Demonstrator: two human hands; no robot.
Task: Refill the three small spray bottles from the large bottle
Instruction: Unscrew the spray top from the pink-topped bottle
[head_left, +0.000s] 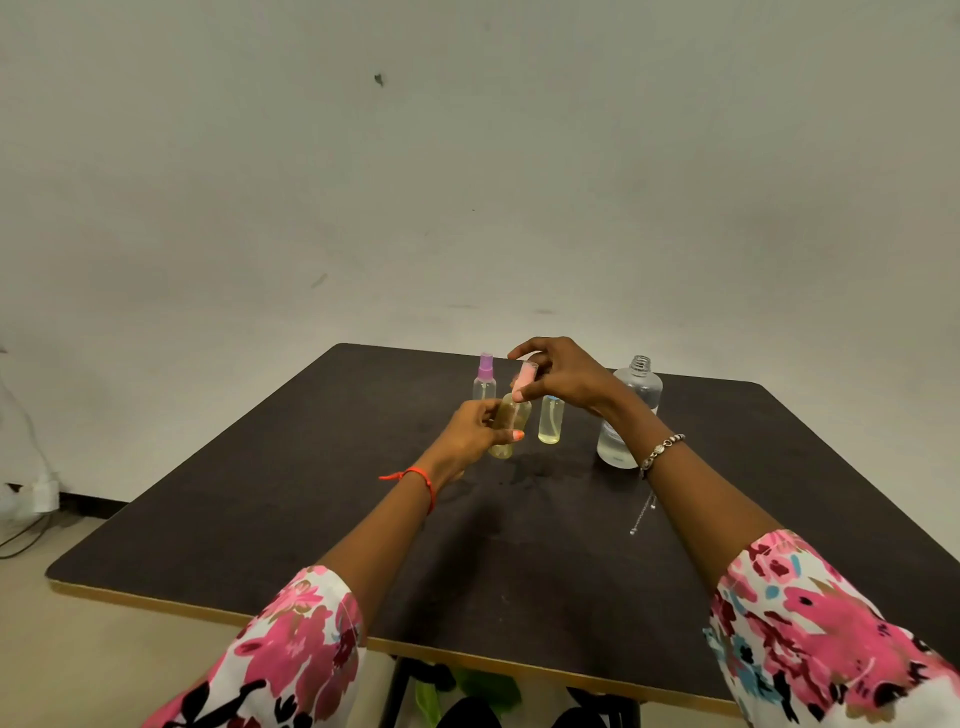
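Evidently cap work: the pink-capped spray bottle (503, 448) is held up, left of the large bottle (631, 410).
Round its tilted body the left hand (475, 431) curls fingers and thumb; the right hand (563, 376) pinches the pink spray cap (524, 379) from above. Thin clear plastic, part full of yellowish liquid: probably light, squeezable and slick if wet, so grip mid-body without crushing and turn at the cap. A second small bottle (550, 423) stands between it and the open-necked large bottle; a purple-capped one (484, 376) stands further left, behind.
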